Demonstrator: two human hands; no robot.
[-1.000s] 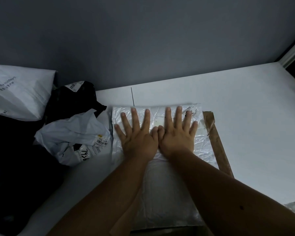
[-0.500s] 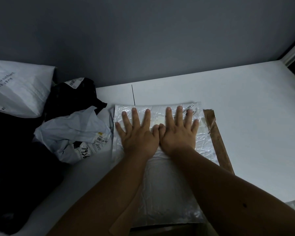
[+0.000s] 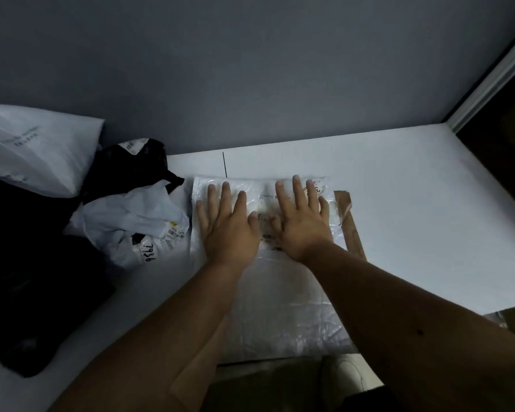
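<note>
A clear plastic bag (image 3: 280,307) with something white inside lies flat on the white table (image 3: 414,218), reaching to the near edge. My left hand (image 3: 228,230) presses flat on its far left part, fingers straight and spread. My right hand (image 3: 302,221) presses flat on its far right part, fingers straight. A small gap shows between the two thumbs, with a printed label on the bag visible there.
A brown paper strip (image 3: 351,224) lies along the bag's right side. At the left sits a pile of crumpled white mailer bags (image 3: 137,227) and black bags (image 3: 131,165), with a larger white bag (image 3: 33,147) behind. A grey wall backs the table.
My hands have slid apart on the bag: the thumbs touched before, and a gap with the label now shows between them. The fingertips reach slightly farther toward the bag's far edge.
</note>
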